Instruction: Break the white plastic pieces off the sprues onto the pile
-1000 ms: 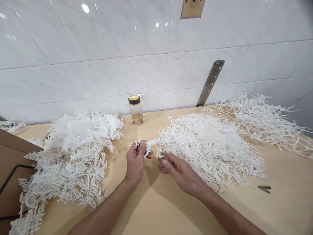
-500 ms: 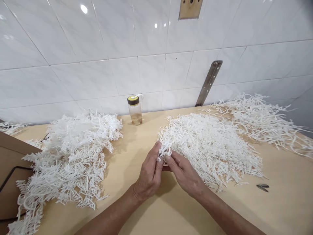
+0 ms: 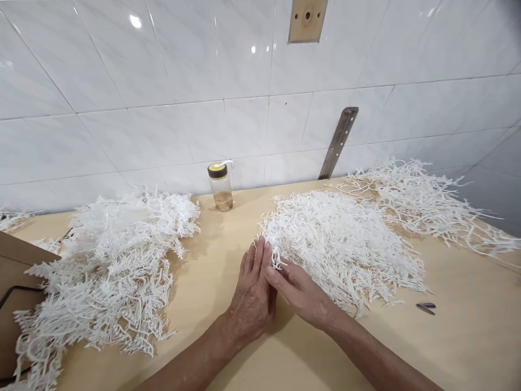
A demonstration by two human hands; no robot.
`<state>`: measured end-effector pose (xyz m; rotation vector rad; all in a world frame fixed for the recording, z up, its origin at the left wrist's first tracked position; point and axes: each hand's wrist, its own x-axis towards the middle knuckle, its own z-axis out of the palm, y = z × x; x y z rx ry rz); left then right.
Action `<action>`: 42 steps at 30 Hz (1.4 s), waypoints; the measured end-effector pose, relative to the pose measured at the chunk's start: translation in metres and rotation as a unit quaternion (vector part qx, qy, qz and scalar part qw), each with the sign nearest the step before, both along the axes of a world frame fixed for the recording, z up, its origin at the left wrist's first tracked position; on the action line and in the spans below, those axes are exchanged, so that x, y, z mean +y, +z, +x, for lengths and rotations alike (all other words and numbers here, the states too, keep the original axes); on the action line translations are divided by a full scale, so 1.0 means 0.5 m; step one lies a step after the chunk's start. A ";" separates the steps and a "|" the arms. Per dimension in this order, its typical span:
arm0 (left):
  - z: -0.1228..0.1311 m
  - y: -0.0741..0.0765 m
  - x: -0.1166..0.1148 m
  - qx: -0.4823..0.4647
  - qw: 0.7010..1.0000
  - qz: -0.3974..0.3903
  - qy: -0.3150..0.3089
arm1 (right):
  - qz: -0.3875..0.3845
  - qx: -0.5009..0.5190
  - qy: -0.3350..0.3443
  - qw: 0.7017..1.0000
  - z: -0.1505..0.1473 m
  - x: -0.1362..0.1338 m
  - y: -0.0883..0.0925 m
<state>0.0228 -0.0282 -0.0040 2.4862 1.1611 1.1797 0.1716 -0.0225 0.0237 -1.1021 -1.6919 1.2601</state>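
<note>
"Hands, against one second ago?"

"Then apart; now the left hand (image 3: 251, 297) lies against the right hand (image 3: 304, 293), its fingers straight and together; whether it grips, I cannot tell; the right pinches white strands (image 3: 277, 259) between thumb and fingers."

"Strands' position?"

"Between the hands, at the near left edge of the middle pile (image 3: 345, 244); lidded bottle (image 3: 222, 200) upright, far left of them."

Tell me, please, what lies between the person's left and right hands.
In the head view, a small bunch of white strands shows between the left hand and the right hand; some of it may be hidden.
</note>
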 end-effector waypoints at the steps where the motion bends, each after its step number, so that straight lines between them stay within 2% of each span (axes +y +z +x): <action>1: -0.001 0.001 0.000 -0.010 1.000 -0.006 -0.010 | 0.010 -0.019 -0.005 1.000 0.001 0.002 0.000; 3: -0.004 0.006 -0.001 -0.044 0.998 -0.037 -0.037 | 0.011 -0.040 -0.012 0.999 0.002 0.008 0.003; 6: -0.013 0.021 -0.002 -0.109 0.987 -0.102 -0.054 | -0.001 0.029 0.014 0.999 0.010 0.022 0.015; 8: -0.023 0.032 0.001 -0.138 0.984 -0.105 -0.035 | -0.013 0.071 0.018 0.997 0.023 0.033 0.028; 11: -0.041 0.041 0.018 -0.201 0.976 -0.082 0.003 | -0.026 0.098 -0.027 0.994 0.050 0.044 0.050; 13: -0.055 0.039 0.037 -0.261 0.957 -0.117 0.048 | -0.033 0.114 -0.027 0.993 0.061 0.038 0.062; 15: -0.068 0.031 0.057 -0.315 0.929 -0.168 0.096 | -0.054 0.106 0.044 0.992 0.058 0.023 0.069; 18: -0.085 0.013 0.083 -0.356 0.885 -0.224 0.203 | -0.110 0.066 0.196 0.972 0.042 0.001 0.068; 20: -0.093 0.002 0.092 -0.358 0.875 -0.240 0.220 | -0.124 0.057 0.221 0.966 0.048 0.006 0.068; 22: -0.096 -0.004 0.095 -0.355 0.871 -0.260 0.217 | -0.094 0.072 0.142 0.983 0.085 0.033 0.075; 23: -0.096 -0.005 0.095 -0.351 0.872 -0.264 0.216 | -0.054 0.105 0.045 0.992 0.114 0.051 0.082; 24: -0.095 -0.005 0.094 -0.347 0.874 -0.265 0.215 | -0.011 0.155 -0.062 0.986 0.148 0.071 0.091; 25: -0.093 -0.004 0.093 -0.342 0.876 -0.264 0.215 | 0.014 0.177 -0.110 0.978 0.182 0.090 0.100; 26: -0.091 -0.003 0.092 -0.337 0.879 -0.260 0.215 | 0.036 0.198 -0.140 0.969 0.213 0.105 0.109; 28: -0.087 0.000 0.091 -0.327 0.884 -0.256 0.216 | 0.072 0.304 -0.179 0.933 0.246 0.122 0.116; 29: -0.086 0.001 0.091 -0.322 0.885 -0.257 0.217 | 0.053 0.328 -0.177 0.926 0.246 0.124 0.114; 32: -0.087 0.000 0.095 -0.317 0.887 -0.259 0.214 | -0.023 0.284 -0.106 0.953 0.194 0.116 0.088; 36: -0.087 -0.007 0.097 -0.313 0.896 -0.237 0.207 | -0.033 0.244 -0.028 0.969 0.106 0.095 0.043; 42: -0.071 -0.006 0.070 -0.282 0.928 -0.180 0.163 | -0.062 0.149 0.003 0.987 0.056 0.059 0.003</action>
